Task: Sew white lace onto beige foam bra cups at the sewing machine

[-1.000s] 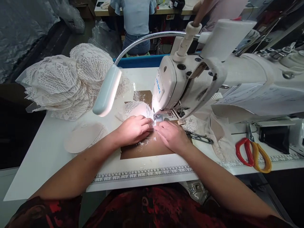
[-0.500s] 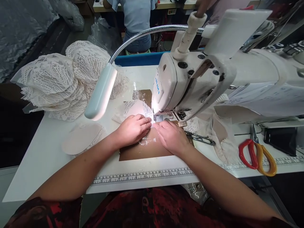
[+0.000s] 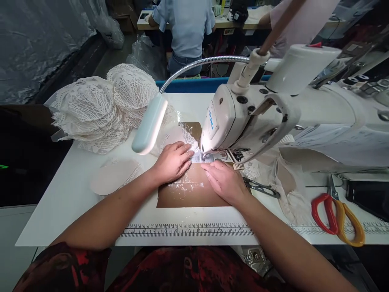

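Observation:
My left hand (image 3: 172,162) lies flat with its fingers together on a white lace piece (image 3: 186,140), pressing it down just left of the needle of the white sewing machine (image 3: 243,117). My right hand (image 3: 225,181) rests flat on the brown patch (image 3: 188,196) of the table, fingertips pointing at the presser foot (image 3: 206,156). The lace runs under the foot and is brightly lit by the gooseneck lamp (image 3: 149,124).
A pile of white lace cups (image 3: 100,107) sits at the back left, and a beige pad (image 3: 114,180) lies left of my arm. Thread snips (image 3: 261,187) and red-and-yellow scissors (image 3: 337,213) lie on the right. A ruler strip (image 3: 188,231) lines the front edge. Other people sit behind.
My left hand has slid forward with the lace toward the needle. My right hand stays beside it. The view has shifted slightly.

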A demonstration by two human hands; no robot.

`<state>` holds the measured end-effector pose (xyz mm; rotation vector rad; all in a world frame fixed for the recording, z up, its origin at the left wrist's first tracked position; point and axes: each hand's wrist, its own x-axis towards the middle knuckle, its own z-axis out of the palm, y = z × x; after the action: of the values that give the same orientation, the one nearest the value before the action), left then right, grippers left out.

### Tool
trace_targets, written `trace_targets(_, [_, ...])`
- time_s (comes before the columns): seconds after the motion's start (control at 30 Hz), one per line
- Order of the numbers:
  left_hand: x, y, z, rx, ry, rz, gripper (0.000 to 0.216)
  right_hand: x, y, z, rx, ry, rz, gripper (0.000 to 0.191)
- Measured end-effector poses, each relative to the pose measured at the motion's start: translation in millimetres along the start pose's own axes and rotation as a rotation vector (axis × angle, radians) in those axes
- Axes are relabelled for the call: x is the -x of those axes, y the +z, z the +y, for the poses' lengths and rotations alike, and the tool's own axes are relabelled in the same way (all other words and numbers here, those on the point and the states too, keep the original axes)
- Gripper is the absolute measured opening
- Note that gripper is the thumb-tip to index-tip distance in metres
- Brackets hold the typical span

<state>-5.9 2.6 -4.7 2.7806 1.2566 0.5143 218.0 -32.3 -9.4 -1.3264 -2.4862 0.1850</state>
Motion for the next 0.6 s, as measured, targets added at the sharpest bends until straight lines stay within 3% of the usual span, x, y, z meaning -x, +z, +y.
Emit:
trace_targets(0.4, [2.5,-10.6,-13.3,-0.059,-0.274,-0.053,0.034,-1.4,3.0,4.7,0.016,-0.054,0.035,0.033])
trace_targets(0.5, [8.5,-36.5,-11.5,0.018,-0.300,-0.129,0.040,-2.0,3.4,5.9,0.022,-0.069,0.048,0.033])
trace_targets(0.6, [25.2,-77.2,-8.8,0.068,-0.293,-0.096,0.043,-1.9,4.3,6.7,0.019,-0.084,0.053,0.033])
